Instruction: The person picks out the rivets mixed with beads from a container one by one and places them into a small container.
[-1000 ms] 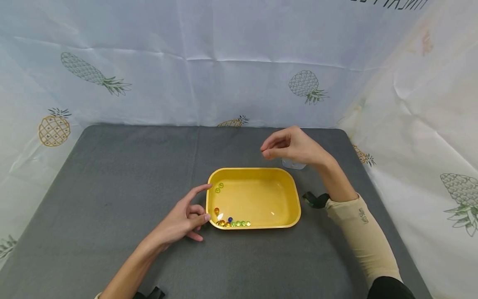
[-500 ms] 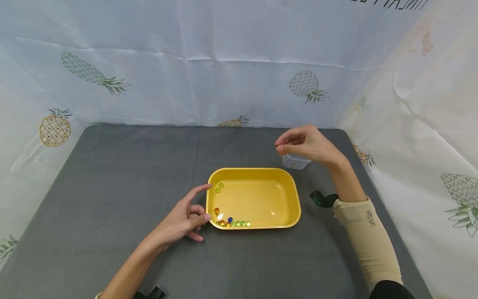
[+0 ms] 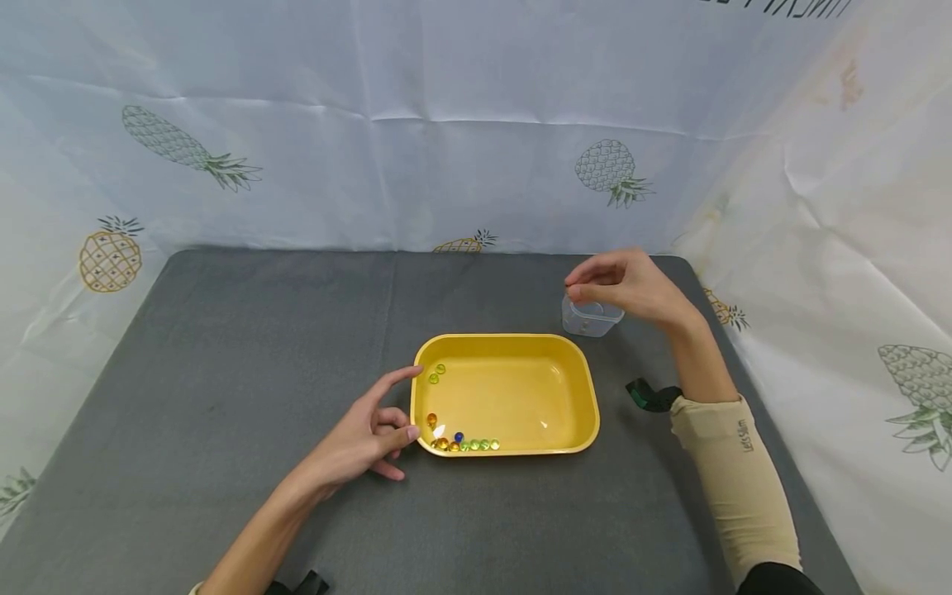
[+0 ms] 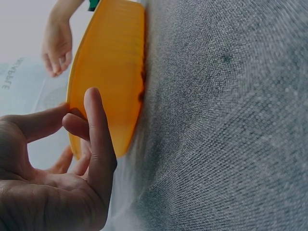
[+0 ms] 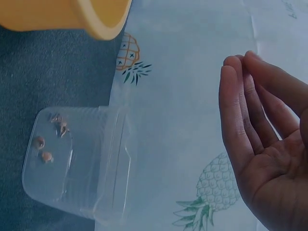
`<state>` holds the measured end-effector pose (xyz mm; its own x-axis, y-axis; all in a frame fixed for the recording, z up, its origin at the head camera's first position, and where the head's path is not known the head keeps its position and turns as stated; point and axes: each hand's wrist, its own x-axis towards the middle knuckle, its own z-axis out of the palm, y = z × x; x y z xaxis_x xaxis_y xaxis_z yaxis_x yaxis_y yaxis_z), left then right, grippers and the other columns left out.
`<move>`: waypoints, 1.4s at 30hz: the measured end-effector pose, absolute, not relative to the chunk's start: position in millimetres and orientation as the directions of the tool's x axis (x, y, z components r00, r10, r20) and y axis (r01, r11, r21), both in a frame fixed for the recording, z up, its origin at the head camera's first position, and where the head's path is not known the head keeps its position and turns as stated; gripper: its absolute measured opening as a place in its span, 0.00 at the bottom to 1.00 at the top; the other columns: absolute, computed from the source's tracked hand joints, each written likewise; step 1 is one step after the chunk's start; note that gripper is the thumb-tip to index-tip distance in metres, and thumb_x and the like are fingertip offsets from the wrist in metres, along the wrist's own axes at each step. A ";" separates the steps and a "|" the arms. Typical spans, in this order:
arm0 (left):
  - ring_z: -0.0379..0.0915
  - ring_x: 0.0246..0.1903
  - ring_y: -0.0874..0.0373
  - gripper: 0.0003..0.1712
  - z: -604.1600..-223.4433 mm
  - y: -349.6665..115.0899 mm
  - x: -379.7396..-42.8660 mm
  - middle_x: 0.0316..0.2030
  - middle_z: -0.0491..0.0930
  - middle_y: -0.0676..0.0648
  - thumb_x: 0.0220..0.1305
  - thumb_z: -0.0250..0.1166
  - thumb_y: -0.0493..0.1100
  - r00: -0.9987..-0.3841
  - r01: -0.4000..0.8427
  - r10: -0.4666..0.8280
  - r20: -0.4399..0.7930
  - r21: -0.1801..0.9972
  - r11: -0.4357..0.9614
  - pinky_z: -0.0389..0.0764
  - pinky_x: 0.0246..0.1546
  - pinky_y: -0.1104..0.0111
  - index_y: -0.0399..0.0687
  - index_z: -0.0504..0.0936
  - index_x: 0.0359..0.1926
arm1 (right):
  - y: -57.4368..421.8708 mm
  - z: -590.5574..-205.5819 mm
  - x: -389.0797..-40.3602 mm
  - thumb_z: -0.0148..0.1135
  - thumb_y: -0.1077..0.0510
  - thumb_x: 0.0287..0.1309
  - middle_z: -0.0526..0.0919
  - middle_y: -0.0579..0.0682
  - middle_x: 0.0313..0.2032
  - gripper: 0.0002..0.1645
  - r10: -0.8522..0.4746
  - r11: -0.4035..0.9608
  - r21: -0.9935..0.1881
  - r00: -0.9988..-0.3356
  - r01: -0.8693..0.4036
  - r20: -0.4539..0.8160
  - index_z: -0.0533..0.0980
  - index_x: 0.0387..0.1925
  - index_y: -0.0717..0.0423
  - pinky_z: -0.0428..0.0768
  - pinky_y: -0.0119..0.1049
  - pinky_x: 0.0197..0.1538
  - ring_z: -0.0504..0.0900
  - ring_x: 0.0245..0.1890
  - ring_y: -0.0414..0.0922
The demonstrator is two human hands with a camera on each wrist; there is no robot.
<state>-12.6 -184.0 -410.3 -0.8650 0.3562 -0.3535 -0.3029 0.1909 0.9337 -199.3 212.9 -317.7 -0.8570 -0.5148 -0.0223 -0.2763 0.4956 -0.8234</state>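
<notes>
- A yellow rectangular tray is set upright on the tabletop, which is surfaced in woven gray fabric.
- Inside its far left corner, 2 green marbles are seen; by the near left corner, several amber marbles and 1 blue marble are clustered, and a short row of pale green marbles is lined along the near wall.
- The tray's left rim is touched by the left hand, with thumb and index finger spread well apart.
- Just beyond the tray's far right corner, a clear plastic container is placed; small round items can be seen at its bottom.
- Above it, the right hand is held with fingertips together; whether anything is pinched there cannot be told.
- The right forearm is covered by a beige sleeve.
- The tabletop is backed by white pineapple-printed fabric.
</notes>
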 end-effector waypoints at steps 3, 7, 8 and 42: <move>0.72 0.28 0.59 0.47 -410.4 -184.1 -12.7 0.33 0.77 0.48 0.76 0.67 0.37 -0.865 -0.302 0.357 -0.352 0.934 0.190 0.94 0.30 0.52 0.62 0.53 0.86 | 217.8 -319.5 -200.8 0.72 0.62 0.71 0.92 0.50 0.44 0.12 -0.503 0.511 -0.812 -0.864 -0.283 -0.015 0.87 0.52 0.63 0.91 0.30 0.49 0.91 0.40 0.40; 0.72 0.28 0.59 0.47 -410.3 -184.1 -12.5 0.33 0.77 0.48 0.76 0.67 0.36 -0.865 -0.302 0.358 -0.352 0.934 0.189 0.94 0.30 0.52 0.62 0.53 0.86 | 223.2 -323.0 -202.6 0.73 0.60 0.70 0.92 0.49 0.43 0.13 -0.474 0.525 -0.811 -0.880 -0.259 -0.025 0.87 0.52 0.62 0.91 0.31 0.48 0.91 0.40 0.41; 0.72 0.28 0.59 0.47 -410.3 -184.0 -12.5 0.33 0.77 0.48 0.76 0.67 0.36 -0.865 -0.301 0.358 -0.351 0.935 0.189 0.94 0.30 0.52 0.62 0.53 0.86 | 224.3 -324.2 -203.1 0.73 0.60 0.70 0.92 0.48 0.43 0.13 -0.465 0.529 -0.811 -0.885 -0.249 -0.031 0.87 0.53 0.62 0.90 0.31 0.48 0.91 0.40 0.41; 0.72 0.28 0.59 0.47 -410.0 -183.4 -11.5 0.33 0.76 0.48 0.77 0.67 0.37 -0.868 -0.297 0.355 -0.349 0.935 0.193 0.94 0.30 0.52 0.64 0.53 0.85 | 246.8 -360.6 -222.6 0.69 0.58 0.74 0.92 0.61 0.49 0.17 -0.420 0.581 -0.794 -0.901 -0.178 -0.106 0.85 0.56 0.65 0.92 0.31 0.50 0.92 0.42 0.38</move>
